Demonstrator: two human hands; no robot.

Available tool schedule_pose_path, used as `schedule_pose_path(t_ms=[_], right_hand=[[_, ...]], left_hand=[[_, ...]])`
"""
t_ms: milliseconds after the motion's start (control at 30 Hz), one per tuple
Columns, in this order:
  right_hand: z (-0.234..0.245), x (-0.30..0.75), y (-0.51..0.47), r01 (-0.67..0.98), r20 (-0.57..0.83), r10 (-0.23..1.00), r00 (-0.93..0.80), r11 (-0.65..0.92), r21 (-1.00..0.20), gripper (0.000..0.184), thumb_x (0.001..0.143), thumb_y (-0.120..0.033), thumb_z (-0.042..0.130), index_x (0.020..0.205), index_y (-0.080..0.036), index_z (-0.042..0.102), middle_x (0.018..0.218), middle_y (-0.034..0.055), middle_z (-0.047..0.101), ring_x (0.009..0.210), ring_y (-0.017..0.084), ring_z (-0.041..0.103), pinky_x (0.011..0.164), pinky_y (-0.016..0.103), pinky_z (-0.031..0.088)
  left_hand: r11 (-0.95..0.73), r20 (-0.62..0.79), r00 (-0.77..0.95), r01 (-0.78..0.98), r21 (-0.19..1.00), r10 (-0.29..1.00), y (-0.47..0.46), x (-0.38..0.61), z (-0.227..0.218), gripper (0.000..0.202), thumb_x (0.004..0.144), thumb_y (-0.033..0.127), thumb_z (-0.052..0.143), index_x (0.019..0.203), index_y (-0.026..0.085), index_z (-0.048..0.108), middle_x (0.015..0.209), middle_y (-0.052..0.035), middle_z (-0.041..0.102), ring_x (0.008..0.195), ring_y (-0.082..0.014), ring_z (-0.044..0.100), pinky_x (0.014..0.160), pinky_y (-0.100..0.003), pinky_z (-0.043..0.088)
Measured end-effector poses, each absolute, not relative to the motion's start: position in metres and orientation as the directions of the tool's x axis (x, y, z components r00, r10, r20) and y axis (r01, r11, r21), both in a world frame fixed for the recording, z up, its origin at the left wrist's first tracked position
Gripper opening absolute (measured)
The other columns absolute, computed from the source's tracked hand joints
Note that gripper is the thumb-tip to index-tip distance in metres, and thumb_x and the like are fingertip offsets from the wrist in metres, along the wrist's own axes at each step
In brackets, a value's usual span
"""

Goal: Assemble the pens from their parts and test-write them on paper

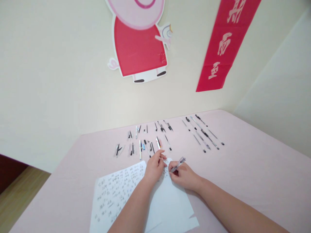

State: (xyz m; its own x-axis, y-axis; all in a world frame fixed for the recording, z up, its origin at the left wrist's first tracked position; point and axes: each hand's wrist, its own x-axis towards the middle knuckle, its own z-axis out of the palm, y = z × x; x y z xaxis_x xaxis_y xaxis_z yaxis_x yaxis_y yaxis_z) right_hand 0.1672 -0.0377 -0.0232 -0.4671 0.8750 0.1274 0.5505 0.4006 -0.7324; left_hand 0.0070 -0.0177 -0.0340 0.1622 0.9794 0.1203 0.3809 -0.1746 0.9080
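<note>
My right hand [185,176] is closed around a pen [178,163] with a clear barrel, its tip end hidden by the fingers near the paper's top. A white sheet of paper [167,207] lies under both hands, with a few handwritten marks near its upper edge. My left hand [155,165] rests on the top of that sheet, holding nothing, its fingers loosely apart and slightly bent. To the left, partly behind my left forearm, is another sheet [116,191] covered in rows of dark handwriting.
Beyond the papers, pens and pen parts [140,149] lie in rows on the pink tablecloth [243,174]. Several slim pens or refills [209,139] are spread at the back right. A cartoon pig cutout [141,48] and a red banner [225,45] are on the wall.
</note>
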Motion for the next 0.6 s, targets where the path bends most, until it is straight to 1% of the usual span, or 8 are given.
schedule_pose_path(t_ms=[200,400,600], right_hand=[[-0.0240,0.1675,-0.0377,0.538,0.119,0.868,-0.482,0.400,-0.742,0.012,0.069,-0.012,0.048,0.074,-0.017,0.057,0.057,-0.0032,0.050,0.052,0.010,0.046,0.053,0.021,0.034],[-0.0238,0.1676,-0.0386,0.535,0.121,0.865,-0.486,0.404,-0.742,0.012,0.067,-0.010,0.048,0.070,-0.017,0.056,0.057,-0.0032,0.049,0.053,0.011,0.046,0.054,0.021,0.035],[-0.0221,0.1688,-0.0364,0.512,0.125,0.896,-0.426,0.353,-0.784,0.009,0.071,-0.012,0.049,0.073,-0.017,0.056,0.058,-0.0043,0.047,0.052,0.009,0.043,0.053,0.020,0.034]], left_hand=[[-0.168,0.111,0.164,0.393,0.904,0.980,-0.0171,0.0064,-0.0352,0.034,0.080,0.012,0.036,0.111,0.022,0.047,0.088,-0.0001,0.059,0.059,-0.0089,0.061,0.064,-0.026,0.047],[-0.166,0.107,0.170,0.386,0.907,0.980,-0.0176,0.0067,-0.0347,0.034,0.081,0.012,0.036,0.111,0.022,0.047,0.088,-0.0001,0.059,0.060,-0.0090,0.061,0.064,-0.026,0.046],[-0.166,0.109,0.167,0.379,0.911,0.980,-0.0173,0.0066,-0.0347,0.033,0.081,0.013,0.036,0.111,0.022,0.047,0.089,-0.0005,0.060,0.060,-0.0092,0.062,0.065,-0.026,0.047]])
